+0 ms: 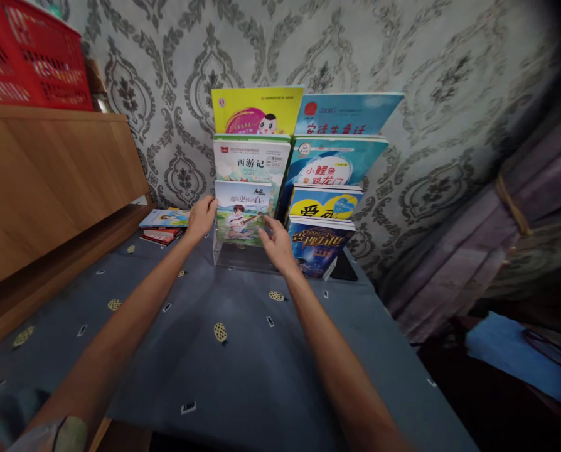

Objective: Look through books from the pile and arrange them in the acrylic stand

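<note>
The person's left hand (201,218) and right hand (277,246) hold the small book (240,220) between them by its sides, at the front of the clear stand (250,258) on the desk (247,376); seating it seems in hand, calling for even lowering

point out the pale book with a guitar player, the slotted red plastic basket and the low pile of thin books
Pale book with a guitar player (243,213): head view, front cover
Slotted red plastic basket (51,39): head view, side wall
Low pile of thin books (164,218): head view, top cover
</note>
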`<state>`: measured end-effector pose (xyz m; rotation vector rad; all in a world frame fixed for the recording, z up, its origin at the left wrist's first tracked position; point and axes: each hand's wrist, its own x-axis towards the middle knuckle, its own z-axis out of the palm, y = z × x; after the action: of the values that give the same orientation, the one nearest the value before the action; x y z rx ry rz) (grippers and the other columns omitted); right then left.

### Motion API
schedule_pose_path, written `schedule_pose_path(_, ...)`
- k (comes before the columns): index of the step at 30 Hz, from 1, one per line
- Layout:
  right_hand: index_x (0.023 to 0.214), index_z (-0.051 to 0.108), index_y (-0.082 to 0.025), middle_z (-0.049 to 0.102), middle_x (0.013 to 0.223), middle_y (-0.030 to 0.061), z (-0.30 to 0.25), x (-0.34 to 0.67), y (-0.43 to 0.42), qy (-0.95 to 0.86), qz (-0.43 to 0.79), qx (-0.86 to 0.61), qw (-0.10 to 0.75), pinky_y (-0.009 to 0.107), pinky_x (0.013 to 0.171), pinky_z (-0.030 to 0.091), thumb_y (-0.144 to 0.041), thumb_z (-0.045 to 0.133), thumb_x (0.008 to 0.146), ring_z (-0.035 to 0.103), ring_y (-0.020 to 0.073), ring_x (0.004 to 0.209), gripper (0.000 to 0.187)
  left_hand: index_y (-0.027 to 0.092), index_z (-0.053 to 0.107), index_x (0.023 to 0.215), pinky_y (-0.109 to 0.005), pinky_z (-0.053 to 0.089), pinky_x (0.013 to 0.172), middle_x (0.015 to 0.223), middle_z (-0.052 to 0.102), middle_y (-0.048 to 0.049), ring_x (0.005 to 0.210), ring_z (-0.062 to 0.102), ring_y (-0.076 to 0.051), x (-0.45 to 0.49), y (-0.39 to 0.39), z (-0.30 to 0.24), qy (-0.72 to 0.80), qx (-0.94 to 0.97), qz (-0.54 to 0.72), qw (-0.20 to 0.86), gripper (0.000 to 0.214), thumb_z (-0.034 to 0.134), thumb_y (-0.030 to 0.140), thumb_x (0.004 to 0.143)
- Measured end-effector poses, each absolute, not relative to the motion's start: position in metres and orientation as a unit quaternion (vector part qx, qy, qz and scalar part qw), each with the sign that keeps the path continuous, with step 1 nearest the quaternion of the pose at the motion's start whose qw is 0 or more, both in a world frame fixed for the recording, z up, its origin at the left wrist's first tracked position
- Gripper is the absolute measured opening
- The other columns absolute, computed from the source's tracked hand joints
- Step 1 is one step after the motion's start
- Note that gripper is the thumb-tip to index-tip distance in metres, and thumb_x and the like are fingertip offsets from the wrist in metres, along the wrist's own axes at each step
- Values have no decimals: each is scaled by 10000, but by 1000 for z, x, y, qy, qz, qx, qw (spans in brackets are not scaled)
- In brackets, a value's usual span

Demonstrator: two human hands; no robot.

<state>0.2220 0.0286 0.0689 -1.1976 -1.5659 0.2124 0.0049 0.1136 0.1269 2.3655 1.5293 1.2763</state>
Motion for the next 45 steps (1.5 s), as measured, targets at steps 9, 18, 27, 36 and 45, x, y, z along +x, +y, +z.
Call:
schedule_pose_path(9,1273,606,-174,633,1314,166,73,222,25,-652,65,-508,560,515,962,554,-328,515,883,599,309,1213,429,182,599,951,-312,441,787,874,674,-66,822,604,-207,3,102,121,490,760,425,39,294,360,348,992)
schedule_pose_path(18,1225,652,-170,608,1322,171,78,222,22,-666,45,-506,546,491,978,546,-336,516,894,576,307,1241,394,179,580,971,-331,466,836,948,685,-82,896,623,-212,-4,92,111,472,757,447,73,226,398,312,978)
schedule_pose_path(27,1183,674,-205,629,1291,142,77,218,21,-668,42,-501,549,501,968,545,-320,526,879,568,304,1240,357,192,578,960,-309,474,798,910,678,-61,853,633,-200,-13,81,92,481,753,437,101,217,398,312,974)
schedule_pose_path(36,1115,662,-206,478,1361,169,65,189,-8,-608,27,-527,593,536,934,547,-257,497,885,483,336,1316,288,196,598,1020,-306,469,830,1007,706,-80,932,641,-206,-49,87,47,557,742,369,57,242,384,299,976)
schedule_pose_path(45,1076,663,-220,593,1187,130,-9,132,-77,-794,128,-432,408,430,944,552,-103,448,909,614,245,1116,297,170,614,1054,-408,428,976,1152,657,-176,1126,575,-295,-93,132,24,656,698,288,-1,240,418,226,927)
